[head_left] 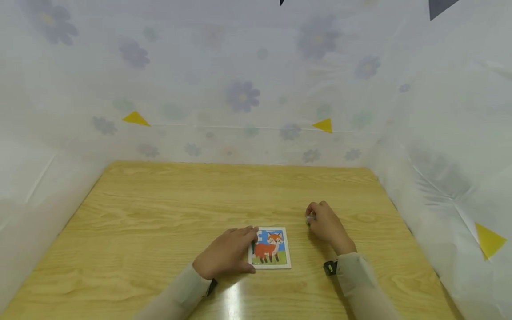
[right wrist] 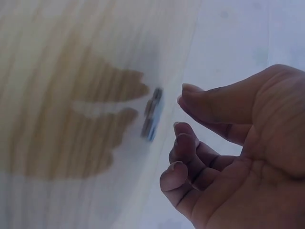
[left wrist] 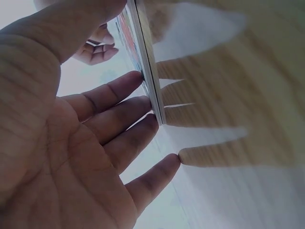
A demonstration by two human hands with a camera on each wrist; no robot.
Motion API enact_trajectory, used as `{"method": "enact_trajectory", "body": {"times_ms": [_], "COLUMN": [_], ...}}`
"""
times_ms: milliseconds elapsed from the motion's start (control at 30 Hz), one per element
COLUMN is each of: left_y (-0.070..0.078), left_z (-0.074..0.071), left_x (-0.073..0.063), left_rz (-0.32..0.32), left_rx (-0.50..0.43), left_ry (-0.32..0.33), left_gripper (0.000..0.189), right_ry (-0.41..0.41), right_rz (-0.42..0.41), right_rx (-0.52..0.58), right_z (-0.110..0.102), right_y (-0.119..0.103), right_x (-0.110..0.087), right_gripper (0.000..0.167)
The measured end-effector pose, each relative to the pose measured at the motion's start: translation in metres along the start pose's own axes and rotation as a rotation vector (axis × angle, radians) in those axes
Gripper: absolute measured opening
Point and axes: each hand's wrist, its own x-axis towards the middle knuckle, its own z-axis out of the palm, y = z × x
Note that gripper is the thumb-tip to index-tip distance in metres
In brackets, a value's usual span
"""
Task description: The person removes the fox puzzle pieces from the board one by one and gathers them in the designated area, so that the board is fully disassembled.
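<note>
A small square fox jigsaw puzzle [head_left: 276,258] in a white frame lies on the table; part of its left side is hidden by my left hand [head_left: 228,251]. That hand holds the frame, thumb at the near edge and fingers at the upper left. In the left wrist view several fingertips of the left hand [left wrist: 76,152] touch the frame's edge [left wrist: 152,86], and one touches the tabletop. To the right of the puzzle, my right hand [head_left: 326,224] is bent over a small puzzle piece [head_left: 310,218]. The right wrist view shows that piece [right wrist: 152,114] blurred, just beyond the parted thumb and fingers [right wrist: 178,176].
The wood-grain table [head_left: 168,200] reflects light near its front. Pale flower-patterned sheeting [head_left: 240,133] stands behind it and on both sides, with yellow triangles [head_left: 324,125] on it. Dark wrist straps [head_left: 330,267] show at both sleeves.
</note>
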Motion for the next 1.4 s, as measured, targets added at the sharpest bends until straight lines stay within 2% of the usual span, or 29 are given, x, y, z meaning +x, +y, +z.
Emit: {"method": "enact_trajectory", "body": {"times_ms": [233, 467, 733, 900, 1067, 1400], "left_y": [0.0, -0.003, -0.003, -0.002, -0.002, -0.002], "left_z": [0.001, 0.004, 0.003, 0.003, 0.004, 0.002], "left_x": [0.003, 0.006, 0.007, 0.007, 0.007, 0.005], "left_rz": [0.008, 0.022, 0.033, 0.036, 0.043, 0.034], "left_rx": [0.003, 0.013, 0.016, -0.002, -0.002, -0.008], "left_ry": [0.014, 0.044, 0.045, 0.042, 0.042, 0.038], "left_gripper": [0.087, 0.083, 0.076, 0.076, 0.073, 0.07], "right_ry": [-0.017, -0.129, -0.242, -0.285, -0.268, -0.212], "right_rz": [-0.073, -0.202, -0.231, -0.2, -0.202, -0.221], "right_rx": [0.005, 0.165, 0.193, 0.159, 0.101, 0.074], "right_z": [0.008, 0.016, 0.027, 0.037, 0.042, 0.048], "right_y": [-0.027, -0.057, -0.078, -0.082, -0.084, -0.084], "right_x": [-0.001, -0.002, 0.002, 0.0, -0.004, -0.002], "right_gripper": [0.008, 0.014, 0.016, 0.015, 0.01, 0.015]}}
